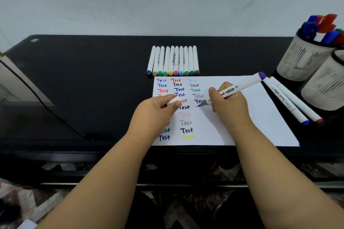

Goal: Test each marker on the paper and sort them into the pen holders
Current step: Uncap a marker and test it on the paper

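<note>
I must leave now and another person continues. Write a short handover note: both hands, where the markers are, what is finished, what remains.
Right hand: holds a purple-capped marker, tip on the paper, starting a new mark in the third column.
Left hand: pinches that marker's white cap.
Done: three columns of "Test" words on the paper; the far pen holder already has markers in it.
Left: finish this test, recap, sort it. A row of ten markers lies behind the paper; two markers lie beside its right edge, not yet in a holder. The near pen holder: contents not visible.
</note>
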{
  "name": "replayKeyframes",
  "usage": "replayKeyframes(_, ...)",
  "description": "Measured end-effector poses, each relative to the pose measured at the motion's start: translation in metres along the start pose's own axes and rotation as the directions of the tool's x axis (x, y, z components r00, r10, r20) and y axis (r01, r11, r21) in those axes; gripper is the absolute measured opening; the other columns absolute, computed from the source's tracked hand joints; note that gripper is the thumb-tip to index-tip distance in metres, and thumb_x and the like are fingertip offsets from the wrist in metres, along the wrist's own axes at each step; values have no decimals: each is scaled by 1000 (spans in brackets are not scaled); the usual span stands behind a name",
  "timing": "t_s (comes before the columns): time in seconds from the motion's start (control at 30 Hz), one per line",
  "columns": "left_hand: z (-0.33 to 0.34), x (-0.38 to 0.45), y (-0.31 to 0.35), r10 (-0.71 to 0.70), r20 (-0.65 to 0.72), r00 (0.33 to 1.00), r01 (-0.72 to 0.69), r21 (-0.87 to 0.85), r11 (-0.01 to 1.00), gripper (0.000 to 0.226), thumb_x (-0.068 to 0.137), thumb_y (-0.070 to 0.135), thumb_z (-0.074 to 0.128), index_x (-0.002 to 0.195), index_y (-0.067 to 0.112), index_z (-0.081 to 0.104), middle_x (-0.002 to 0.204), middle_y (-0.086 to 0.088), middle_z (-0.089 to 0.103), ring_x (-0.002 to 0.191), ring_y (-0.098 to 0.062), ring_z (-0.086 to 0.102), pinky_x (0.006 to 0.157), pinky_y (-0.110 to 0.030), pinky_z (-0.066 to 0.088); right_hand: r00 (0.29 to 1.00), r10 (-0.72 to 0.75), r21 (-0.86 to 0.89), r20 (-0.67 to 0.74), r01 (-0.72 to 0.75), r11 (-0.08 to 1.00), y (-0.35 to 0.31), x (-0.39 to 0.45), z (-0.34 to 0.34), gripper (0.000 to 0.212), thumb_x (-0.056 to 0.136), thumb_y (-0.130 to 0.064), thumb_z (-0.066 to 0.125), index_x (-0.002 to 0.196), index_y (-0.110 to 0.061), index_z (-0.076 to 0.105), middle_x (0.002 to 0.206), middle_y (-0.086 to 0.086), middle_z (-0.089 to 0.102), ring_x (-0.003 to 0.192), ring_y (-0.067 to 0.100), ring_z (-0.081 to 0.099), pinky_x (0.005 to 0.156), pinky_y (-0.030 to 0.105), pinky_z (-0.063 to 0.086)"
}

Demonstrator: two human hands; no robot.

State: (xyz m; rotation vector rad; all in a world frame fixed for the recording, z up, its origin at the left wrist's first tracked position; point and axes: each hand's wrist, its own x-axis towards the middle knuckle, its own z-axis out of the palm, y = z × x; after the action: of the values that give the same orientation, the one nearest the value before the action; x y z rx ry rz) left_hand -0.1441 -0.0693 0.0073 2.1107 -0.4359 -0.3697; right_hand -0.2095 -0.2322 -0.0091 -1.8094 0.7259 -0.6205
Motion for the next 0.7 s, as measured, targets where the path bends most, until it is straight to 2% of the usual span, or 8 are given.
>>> replayKeyframes(0.07,0,0,0,5,-5,1000,-5,-3,1000,39,89,43,57,127,32,57,129,12,56,98,-2,49,71,-15,38,1000,-6,-15,19,6,1000,-1,-1,0,33,91,-20,56,64,-15,37,59,8,47,57,17,42,56,27,36)
replayKeyframes(0.17,2,-2,0,8,-10,1000,-9,-27,1000,38,90,41,58,126,31,59,123,15,58,87,4,47,64,-8,35,1000,3,-13,31,-2,1000,-2,-1,-1,35,90,-16,55,61,-15,36,55,4,45,55,17,41,56,27,35)
replayKeyframes(0.27,2,-1,1,8,-12,1000,-8,-29,1000,37,89,42,58,126,32,58,117,17,57,82,7,46,62,-6,33,1000,12,10,-18,-12,1000,-2,0,-4,33,89,-16,55,62,-15,36,60,8,46,58,18,41,56,28,34)
replayKeyframes(0.37,2,-1,0,6,-18,1000,-6,-26,1000,38,89,43,58,126,33,58,125,15,57,87,6,46,61,-5,31,1000,7,-3,-20,-7,1000,-2,0,-5,31,89,-18,55,64,-14,38,62,10,47,60,18,42,56,28,35)
replayKeyframes(0.47,2,-1,1,-4,-13,1000,4,-28,1000,37,89,43,58,125,34,58,127,17,56,79,10,46,56,-2,32,1000,-6,-44,16,7,999,-1,-1,-3,31,90,-18,55,64,-13,39,59,6,48,59,18,44,55,27,36)
replayKeyframes(0.6,2,-1,1,1,-10,1000,-2,-25,1000,38,89,43,58,126,34,58,131,16,54,94,6,42,61,-3,30,1000,-19,-45,-15,18,999,-1,-1,-3,32,90,-18,55,64,-14,37,61,10,47,58,19,42,52,26,34)
replayKeyframes(0.7,2,-1,2,3,-10,1000,-3,-30,1000,38,89,42,58,126,33,58,131,15,54,93,5,43,62,-5,31,1000,-18,-47,-3,17,999,-1,-1,-2,31,90,-18,55,64,-14,38,60,9,47,57,17,42,53,26,34)
